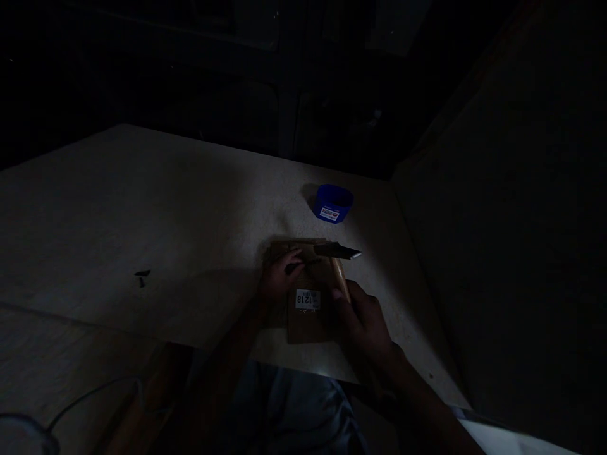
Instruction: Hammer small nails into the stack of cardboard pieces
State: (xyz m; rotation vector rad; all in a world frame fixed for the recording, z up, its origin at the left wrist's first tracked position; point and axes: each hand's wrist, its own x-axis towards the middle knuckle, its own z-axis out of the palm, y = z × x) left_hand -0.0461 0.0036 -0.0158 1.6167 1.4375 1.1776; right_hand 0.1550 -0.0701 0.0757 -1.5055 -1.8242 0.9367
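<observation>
In the dim head view, my right hand (365,316) is closed around the wooden handle of a hammer (339,278). Its dark head is raised above the far right part of a cardboard piece (315,325). My left hand (279,275) rests at the cardboard's left side, thumb and forefinger drawn together. A thin dark shape lies by these fingertips; whether it is an object or a shadow is too dark to tell. A white label (308,299) printed 1218 appears upside down on the cardboard, between my hands.
Beyond the cardboard stands a blue plastic container (333,203) with a white label. Small dark scraps (142,275) lie on the pale tabletop (190,208) to the left. A wall (497,253) borders the right side. A cable (95,392) curves at lower left.
</observation>
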